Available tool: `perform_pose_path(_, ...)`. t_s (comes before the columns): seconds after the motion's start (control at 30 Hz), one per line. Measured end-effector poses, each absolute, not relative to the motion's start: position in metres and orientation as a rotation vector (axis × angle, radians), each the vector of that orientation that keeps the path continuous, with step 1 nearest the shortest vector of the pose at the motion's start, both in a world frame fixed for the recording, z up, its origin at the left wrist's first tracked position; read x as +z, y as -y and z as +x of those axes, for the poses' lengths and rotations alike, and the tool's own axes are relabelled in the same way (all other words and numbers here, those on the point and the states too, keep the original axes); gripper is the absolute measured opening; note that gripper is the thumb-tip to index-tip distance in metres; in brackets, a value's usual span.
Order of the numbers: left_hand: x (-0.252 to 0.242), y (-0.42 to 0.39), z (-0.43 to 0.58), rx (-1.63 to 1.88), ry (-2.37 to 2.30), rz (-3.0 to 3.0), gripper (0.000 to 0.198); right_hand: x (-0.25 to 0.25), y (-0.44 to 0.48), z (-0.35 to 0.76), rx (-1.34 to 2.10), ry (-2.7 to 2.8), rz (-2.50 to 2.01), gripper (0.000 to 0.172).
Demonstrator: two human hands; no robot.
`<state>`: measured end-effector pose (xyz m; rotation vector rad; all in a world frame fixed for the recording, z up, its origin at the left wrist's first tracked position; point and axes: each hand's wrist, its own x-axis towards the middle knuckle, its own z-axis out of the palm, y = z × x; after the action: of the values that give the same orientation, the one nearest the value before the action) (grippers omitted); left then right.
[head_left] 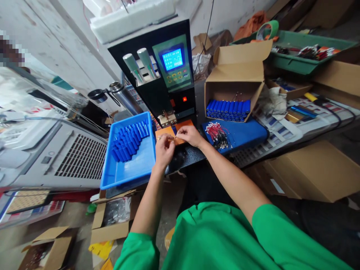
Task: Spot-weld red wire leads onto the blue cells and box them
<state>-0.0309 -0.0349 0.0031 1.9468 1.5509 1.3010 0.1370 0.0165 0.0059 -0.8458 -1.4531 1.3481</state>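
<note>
Both hands meet over an orange block (165, 131) below the electrodes (168, 117) of a black spot welder (152, 93). My left hand (165, 149) is closed in a pinch, with a ring on one finger. My right hand (190, 135) pinches too, its fingertips close to the left ones. Something thin and small lies between the fingertips, too small to name. Just beyond them stands a dark blue battery cell (174, 129), partly hidden by the fingers. To the right, a pile of red and black wire leads (218, 134) lies on a blue surface (247, 133).
At left, a blue tray (146, 165) holds many blue cells (128, 140). An open cardboard box (234, 73) with more blue cells stands right of the welder. A steel flask (125, 98) stands behind the tray. A green bin (298, 63) sits at the far right.
</note>
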Motion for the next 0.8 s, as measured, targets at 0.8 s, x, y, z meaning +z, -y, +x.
perform_pose_path(0.8, -0.01, 0.021, -0.018, 1.463, -1.452, 1.725, 0.031, 0.008, -0.022, 0.137, 1.564, 0.934, -0.775, 0.033)
